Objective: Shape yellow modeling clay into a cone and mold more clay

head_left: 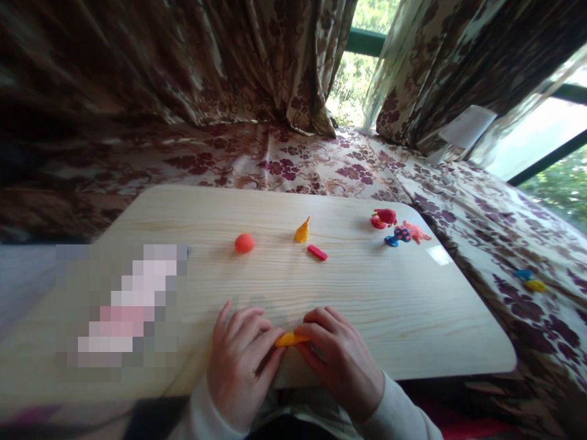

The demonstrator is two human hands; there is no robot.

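Observation:
Near the table's front edge, my left hand and my right hand pinch opposite ends of a short orange-yellow piece of modelling clay. Its middle shows between my fingertips; the ends are covered by my fingers. Farther back stands a yellow teardrop-shaped clay piece with a pointed tip. A small red clay bar lies just in front of it. To their left sits a round orange-red clay ball.
Several clay figures, including a dark red one, a blue one with dots and a pink one, stand at the back right of the wooden table. A pixelated patch covers the left side. Beyond the table is floral cloth.

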